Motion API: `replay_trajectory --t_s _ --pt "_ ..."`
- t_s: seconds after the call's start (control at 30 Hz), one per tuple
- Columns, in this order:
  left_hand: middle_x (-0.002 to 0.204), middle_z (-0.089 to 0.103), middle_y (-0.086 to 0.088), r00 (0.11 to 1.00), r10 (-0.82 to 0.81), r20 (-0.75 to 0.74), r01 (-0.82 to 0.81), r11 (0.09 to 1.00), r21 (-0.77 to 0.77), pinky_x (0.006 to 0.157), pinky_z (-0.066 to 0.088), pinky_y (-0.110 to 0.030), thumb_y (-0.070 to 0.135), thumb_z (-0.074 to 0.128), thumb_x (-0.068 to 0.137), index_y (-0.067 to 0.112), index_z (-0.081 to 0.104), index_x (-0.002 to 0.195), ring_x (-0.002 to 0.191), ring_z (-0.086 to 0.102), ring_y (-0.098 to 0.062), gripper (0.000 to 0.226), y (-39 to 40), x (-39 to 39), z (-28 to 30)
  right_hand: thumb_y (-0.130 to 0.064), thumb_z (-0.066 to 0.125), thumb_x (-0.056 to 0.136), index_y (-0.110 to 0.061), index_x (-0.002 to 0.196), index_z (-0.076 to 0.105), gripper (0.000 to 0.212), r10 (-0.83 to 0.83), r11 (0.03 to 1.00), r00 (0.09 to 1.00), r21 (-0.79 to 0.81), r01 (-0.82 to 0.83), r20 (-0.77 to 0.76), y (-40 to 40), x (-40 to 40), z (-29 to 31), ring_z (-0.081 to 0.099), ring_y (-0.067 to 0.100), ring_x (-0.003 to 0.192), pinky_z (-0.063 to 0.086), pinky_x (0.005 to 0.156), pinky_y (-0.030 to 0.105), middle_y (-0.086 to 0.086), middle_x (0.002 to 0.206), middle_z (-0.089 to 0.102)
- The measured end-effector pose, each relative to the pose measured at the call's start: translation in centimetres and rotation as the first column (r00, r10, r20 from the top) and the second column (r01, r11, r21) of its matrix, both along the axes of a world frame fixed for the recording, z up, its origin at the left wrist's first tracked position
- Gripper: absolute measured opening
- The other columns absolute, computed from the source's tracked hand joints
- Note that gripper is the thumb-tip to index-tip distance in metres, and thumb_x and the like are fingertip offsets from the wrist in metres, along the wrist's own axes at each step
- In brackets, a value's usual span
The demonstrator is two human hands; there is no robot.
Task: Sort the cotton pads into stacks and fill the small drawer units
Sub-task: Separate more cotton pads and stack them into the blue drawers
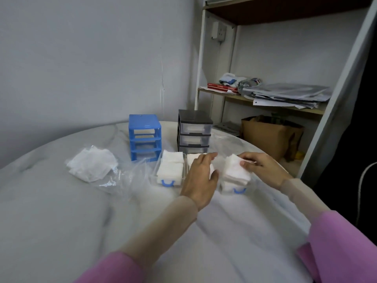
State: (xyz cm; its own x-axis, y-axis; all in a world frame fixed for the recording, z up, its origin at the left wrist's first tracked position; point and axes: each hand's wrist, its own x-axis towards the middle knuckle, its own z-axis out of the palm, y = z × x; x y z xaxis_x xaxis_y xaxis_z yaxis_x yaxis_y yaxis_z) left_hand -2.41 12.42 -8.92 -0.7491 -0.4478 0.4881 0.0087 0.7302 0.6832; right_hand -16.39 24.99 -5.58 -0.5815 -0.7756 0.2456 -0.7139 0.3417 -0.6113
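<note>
A bed (61, 211) with a pale cover fills the room's foreground, and everything in play sits on it. Against the wall stand a blue drawer unit (144, 136), its three slots empty, and to its right a black drawer unit (194, 130) with clear drawers in place. A crumpled plastic bag (120, 176) lies to the left, holding a loose heap of cotton pads (90, 165).

In front of the blue unit, three pulled-out drawers with blue handles sit in a row, long axes pointing from the person toward the units. The left drawer (169, 170) is packed with white pads. The middle drawer (194, 158) is mostly hidden under the left hand (201, 176), which rests on its pads with fingers loosely bent; whether it grips any, I cannot tell. The right drawer (234, 176) is heaped high, and the right hand (259, 165) pinches the top pads of that stack.

The blue unit's slots lie straight ahead and leftward, nearer the left hand, so refitting likely begins there.
</note>
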Motion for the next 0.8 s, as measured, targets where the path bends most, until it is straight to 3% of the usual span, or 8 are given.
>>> replay_trajectory --t_s 0.1,0.23,0.33,0.47,0.57,0.67,0.73,0.8 --pt "0.139 0.043 0.002 0.999 -0.017 0.03 0.022 0.986 -0.163 0.108 0.028 -0.027 0.013 0.044 0.096 0.02 0.038 0.139 0.128 0.035 -0.015 0.044 0.2 -0.1 -0.1 -0.012 0.044 0.098 -0.015 0.113 0.061 0.023 0.024 0.991 1.0 0.13 -0.026 0.014 -0.4 -0.7 0.0 0.052 0.019 0.108 0.039 0.092 0.027 0.0 0.116 0.059" --pt "0.15 0.029 0.004 0.989 -0.039 0.144 0.083 0.945 -0.317 0.112 0.021 -0.029 0.019 0.037 0.099 0.019 0.021 0.147 0.138 0.022 -0.011 0.051 0.4 -0.4 -0.5 -0.015 0.044 0.097 -0.025 0.109 0.058 0.021 0.051 0.973 0.995 0.228 -0.031 -0.082 -1.4 -0.9 -0.3 0.053 0.018 0.109 0.039 0.099 0.036 -0.003 0.115 0.06" --pt "0.157 0.011 0.007 0.963 -0.031 0.269 0.137 0.913 -0.385 0.118 0.004 -0.034 0.024 0.029 0.102 0.023 0.007 0.15 0.143 0.004 -0.006 0.053 0.9 -0.4 -1.0 -0.02 0.046 0.096 -0.026 0.104 0.052 0.012 0.067 0.961 0.989 0.276 -0.028 -0.134 -1.9 -0.8 -0.6 0.053 0.021 0.108 0.038 0.099 0.038 0.0 0.114 0.06" --pt "0.158 -0.002 0.009 0.925 0.056 0.376 0.16 0.84 -0.518 0.11 -0.019 -0.04 0.036 0.009 0.1 0.023 0.006 0.15 0.143 -0.009 -0.003 0.052 0.9 -0.9 -1.9 -0.026 0.047 0.096 -0.024 0.108 0.057 0.015 0.085 0.947 0.97 0.32 -0.008 -0.229 -1.6 -0.8 -0.9 0.049 0.017 0.111 0.035 0.098 0.033 -0.001 0.117 0.06" --pt "0.158 0.002 0.006 0.912 0.102 0.397 0.17 0.787 -0.593 0.104 -0.025 -0.043 0.046 -0.015 0.078 0.019 0.007 0.15 0.144 -0.006 -0.005 0.081 0.8 -1.2 -2.2 -0.024 0.037 0.1 -0.021 0.124 0.056 0.03 0.046 0.955 0.94 0.29 0.058 -0.339 -0.9 -0.5 -1.2 0.043 0.014 0.122 0.025 0.102 0.029 -0.003 0.131 0.054" --pt "0.158 0.006 0.004 0.899 0.118 0.421 0.183 0.772 -0.608 0.097 -0.033 -0.045 0.047 -0.016 0.078 0.017 0.007 0.15 0.144 -0.003 -0.006 0.081 0.6 -1.3 -2.4 -0.029 0.026 0.102 -0.023 0.137 0.043 0.039 0.031 0.953 0.948 0.295 0.068 -0.318 0.1 0.6 -1.7 0.033 0.01 0.134 0.008 0.113 0.03 -0.006 0.144 0.042" --pt "0.158 0.006 0.003 0.897 0.124 0.425 0.196 0.75 -0.632 0.093 -0.037 -0.046 0.046 -0.022 0.069 0.016 0.005 0.15 0.144 -0.002 -0.007 0.091 0.6 -1.2 -2.3 -0.035 0.019 0.102 -0.023 0.145 0.029 0.046 0.057 0.919 0.951 0.389 0.069 -0.303 0.8 1.4 -2.3 0.022 0.005 0.14 -0.004 0.115 0.032 -0.008 0.152 0.03" --pt "0.158 0.005 0.001 0.887 0.151 0.437 0.198 0.731 -0.653 0.095 -0.036 -0.049 0.044 -0.022 0.075 0.015 0.002 0.15 0.145 -0.003 -0.008 0.084 0.8 -1.1 -2.0 -0.039 0.012 0.101 -0.024 0.15 0.009 0.051 0.076 0.866 0.937 0.489 0.109 -0.342 1.3 2.0 -3.0 0.007 0.002 0.143 -0.017 0.112 0.035 -0.009 0.157 0.011"
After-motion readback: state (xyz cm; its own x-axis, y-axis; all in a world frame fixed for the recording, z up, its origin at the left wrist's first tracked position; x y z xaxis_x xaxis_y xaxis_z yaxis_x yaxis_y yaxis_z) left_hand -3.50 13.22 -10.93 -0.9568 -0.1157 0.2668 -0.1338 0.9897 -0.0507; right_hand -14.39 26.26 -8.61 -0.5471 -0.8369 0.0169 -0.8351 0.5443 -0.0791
